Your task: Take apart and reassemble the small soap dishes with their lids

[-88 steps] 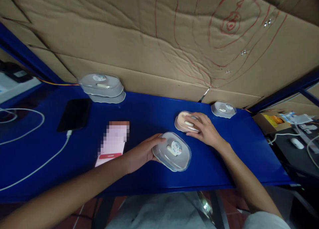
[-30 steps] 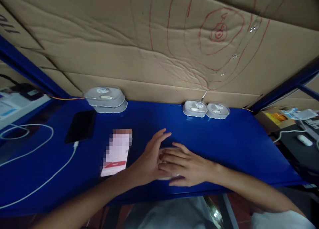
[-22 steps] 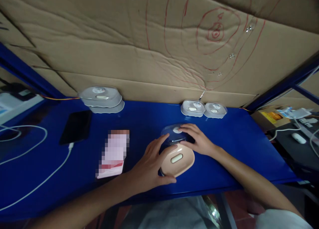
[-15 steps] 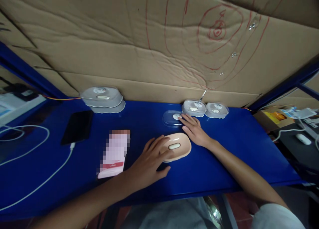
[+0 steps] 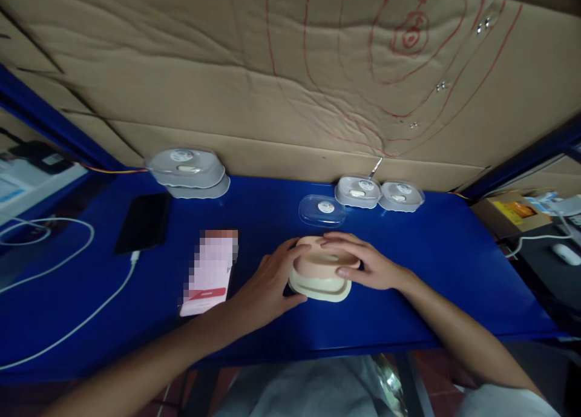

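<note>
An oval soap dish in two parts is between my hands on the blue table. Its peach inner tray (image 5: 320, 268) is raised and tilted over the cream base (image 5: 324, 291). My right hand (image 5: 363, 261) grips the tray's right side, thumb at the front and fingers over the top. From the left, my left hand (image 5: 276, 278) curves around the dish, fingers at the tray's left rim and thumb by the base's front left. Which part it presses is partly hidden. Behind the dish a clear oval lid (image 5: 313, 211) with a round white sticker lies on the table.
Two grey lidded dishes (image 5: 356, 193) stand side by side at the cardboard wall (image 5: 218, 84); a stack of such dishes (image 5: 195, 178) is at back left. Left lie a black phone (image 5: 143, 223) on a white cable and a phone with a lit screen (image 5: 211, 272).
My right hand has left the clear lid and taken hold of the peach tray. The tray has come up from the cream base, and my left hand stays at the dish's left side.
</note>
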`<state>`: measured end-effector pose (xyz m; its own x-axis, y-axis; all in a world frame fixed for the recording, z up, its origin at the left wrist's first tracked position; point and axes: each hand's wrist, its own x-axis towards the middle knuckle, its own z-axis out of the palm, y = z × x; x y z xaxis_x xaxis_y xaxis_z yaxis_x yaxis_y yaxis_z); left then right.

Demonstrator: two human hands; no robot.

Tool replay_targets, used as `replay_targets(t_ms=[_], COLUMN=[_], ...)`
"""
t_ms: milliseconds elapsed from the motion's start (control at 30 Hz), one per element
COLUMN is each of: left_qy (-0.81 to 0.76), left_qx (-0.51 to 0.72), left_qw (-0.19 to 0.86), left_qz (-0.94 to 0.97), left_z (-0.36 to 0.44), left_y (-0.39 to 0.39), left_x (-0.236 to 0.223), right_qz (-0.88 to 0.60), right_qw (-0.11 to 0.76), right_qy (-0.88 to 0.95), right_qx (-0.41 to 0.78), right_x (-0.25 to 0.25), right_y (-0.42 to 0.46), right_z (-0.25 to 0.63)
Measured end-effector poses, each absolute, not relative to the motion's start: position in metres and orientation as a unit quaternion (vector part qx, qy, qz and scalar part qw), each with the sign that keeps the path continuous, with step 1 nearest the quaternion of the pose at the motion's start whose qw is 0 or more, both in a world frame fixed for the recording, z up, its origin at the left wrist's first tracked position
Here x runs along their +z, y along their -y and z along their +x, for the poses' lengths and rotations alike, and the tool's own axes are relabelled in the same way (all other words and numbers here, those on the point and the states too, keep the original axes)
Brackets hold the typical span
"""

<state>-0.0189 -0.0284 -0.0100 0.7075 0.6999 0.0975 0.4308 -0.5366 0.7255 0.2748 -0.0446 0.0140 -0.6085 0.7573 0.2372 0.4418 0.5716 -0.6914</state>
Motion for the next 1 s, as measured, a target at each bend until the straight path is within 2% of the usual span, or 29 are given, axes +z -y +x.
replay_targets(t_ms=[167,333,500,567,700,767,800,867,933,1000], left_qy=[-0.348,-0.311,-0.259,-0.271,-0.374,-0.398,-0.403,-0.406,-0.411,-0.418], left_qx=[0.160,0.127,0.100,0.160,0.389,0.459,0.473,0.475,0.461,0.444], left_qw=[0.331,0.257,0.328,0.380,0.506,0.589,0.626,0.679,0.708,0.717], left_qz=[0.863,0.906,0.903,0.870,0.673,0.532,0.472,0.385,0.343,0.336], left_z=[-0.021,-0.023,-0.021,-0.019,-0.020,-0.021,-0.022,-0.021,-0.020,-0.018], left_y=[0.033,0.037,0.041,0.041,0.029,0.018,0.013,0.004,-0.001,-0.003], left_x=[-0.005,-0.001,0.009,0.016,0.035,0.041,0.043,0.042,0.037,0.028], right_qz=[-0.403,-0.434,-0.450,-0.461,-0.542,-0.543,-0.519,-0.439,-0.358,-0.312], right_qw=[0.262,0.233,0.194,0.253,0.508,0.534,0.504,0.389,0.264,0.176], right_qy=[0.844,0.856,0.863,0.845,0.668,0.649,0.690,0.810,0.896,0.933], right_qx=[0.239,0.160,0.120,0.098,0.038,0.011,0.007,0.006,-0.005,-0.034], right_x=[0.012,-0.001,-0.003,0.003,0.022,0.029,0.031,0.031,0.024,0.013], right_y=[0.036,0.035,0.036,0.037,0.046,0.054,0.059,0.070,0.082,0.093], right_z=[0.288,0.288,0.283,0.286,0.303,0.305,0.302,0.285,0.258,0.233])
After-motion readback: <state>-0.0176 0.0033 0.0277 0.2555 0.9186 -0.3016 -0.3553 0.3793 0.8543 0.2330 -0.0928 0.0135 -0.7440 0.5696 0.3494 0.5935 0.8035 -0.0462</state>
